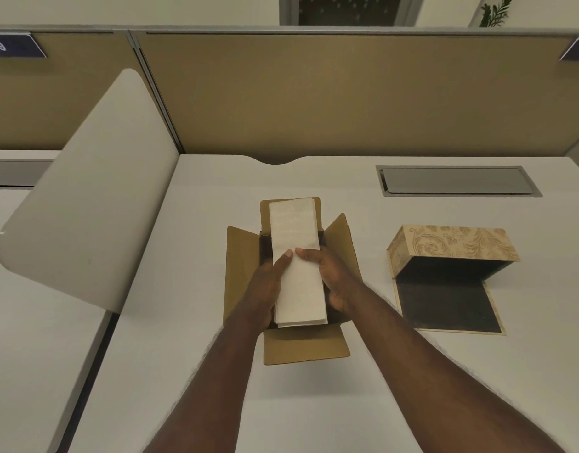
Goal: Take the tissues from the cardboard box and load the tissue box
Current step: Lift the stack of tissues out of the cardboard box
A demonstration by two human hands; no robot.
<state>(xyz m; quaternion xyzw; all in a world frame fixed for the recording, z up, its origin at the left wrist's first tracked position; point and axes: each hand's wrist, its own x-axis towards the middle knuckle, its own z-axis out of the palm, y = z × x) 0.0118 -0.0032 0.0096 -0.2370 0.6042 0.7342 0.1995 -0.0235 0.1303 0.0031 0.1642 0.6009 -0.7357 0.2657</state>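
Hands of a person reach forward from the bottom of the view over a pale table [216,371]. Both hold one tall stack of white tissues [297,256], which stands lengthwise in the mouth of an open cardboard box [306,349] at the middle of the table. The left hand [265,289] presses against the stack's left side, its thumb lying across the top sheet. The right hand [333,279] cups the right side, its thumb also on top, so that the two thumb tips nearly meet; each grip is closed on the stack. The box's four brown flaps are folded outward, and the far end of the stack covers most of the far flap. To the right, apart from the cardboard box, sits the tissue box [451,246], tan with a pale floral pattern, its lid lying open flat on the table toward the viewer and its dark inside showing. Behind it a grey cable hatch [458,180] is set into the table, and a tan partition [347,93] runs along the far edge.
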